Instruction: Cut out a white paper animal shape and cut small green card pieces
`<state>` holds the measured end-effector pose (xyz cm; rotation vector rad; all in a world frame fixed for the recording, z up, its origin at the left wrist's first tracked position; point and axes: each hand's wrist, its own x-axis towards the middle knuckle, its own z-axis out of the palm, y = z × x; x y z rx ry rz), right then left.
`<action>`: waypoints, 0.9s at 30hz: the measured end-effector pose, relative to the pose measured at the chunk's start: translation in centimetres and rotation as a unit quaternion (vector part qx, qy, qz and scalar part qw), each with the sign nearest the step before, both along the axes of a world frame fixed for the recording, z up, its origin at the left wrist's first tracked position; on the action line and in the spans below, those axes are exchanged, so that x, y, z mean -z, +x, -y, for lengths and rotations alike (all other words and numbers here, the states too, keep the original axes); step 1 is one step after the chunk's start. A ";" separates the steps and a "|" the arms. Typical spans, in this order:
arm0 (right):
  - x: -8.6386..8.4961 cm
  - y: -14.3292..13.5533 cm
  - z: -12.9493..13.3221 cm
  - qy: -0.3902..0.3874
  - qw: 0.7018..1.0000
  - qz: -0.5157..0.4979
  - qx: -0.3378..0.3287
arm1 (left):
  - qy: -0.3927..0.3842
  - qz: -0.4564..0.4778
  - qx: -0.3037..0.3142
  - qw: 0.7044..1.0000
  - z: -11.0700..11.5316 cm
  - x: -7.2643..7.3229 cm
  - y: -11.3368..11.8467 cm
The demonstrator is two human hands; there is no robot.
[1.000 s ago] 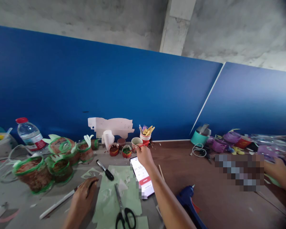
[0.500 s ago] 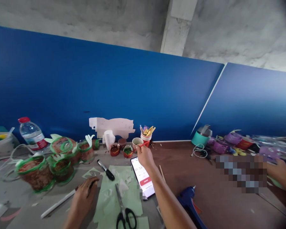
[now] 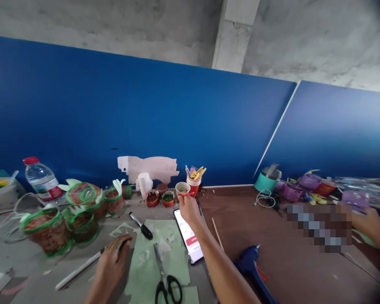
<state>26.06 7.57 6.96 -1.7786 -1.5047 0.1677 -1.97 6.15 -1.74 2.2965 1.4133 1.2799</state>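
Right hand (image 3: 186, 207) stretched to far side of bench (image 3: 272, 253), fingers pinched on thin red stick (image 3: 184, 194) at rim of paper cup (image 3: 182, 187). Left hand (image 3: 114, 257) flat on near bench, fingers loosely curled over white rod (image 3: 77, 270), clamped or merely resting: cannot tell.

Done, judging by layout: several green-rimmed brown pots (image 3: 46, 228) at left; offcuts on green paper sheet (image 3: 145, 261).

Untouched: scissors (image 3: 164, 274), black marker (image 3: 141, 225), blue glue gun (image 3: 251, 270). Phone (image 3: 190, 238) under right forearm.
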 end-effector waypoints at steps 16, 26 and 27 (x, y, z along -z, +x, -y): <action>0.1 0.2 -0.1 0.015 0.999 -0.041 -0.014 | 0.000 0.004 -0.004 1.000 0.1 -0.2 0.1; 0.1 -0.2 0.0 -0.005 1.000 -0.025 -0.006 | 0.001 0.008 -0.003 1.000 0.1 -0.3 0.2; -0.1 -0.1 0.0 -0.003 1.000 -0.025 -0.003 | 0.000 0.009 -0.004 1.000 0.1 -0.3 0.1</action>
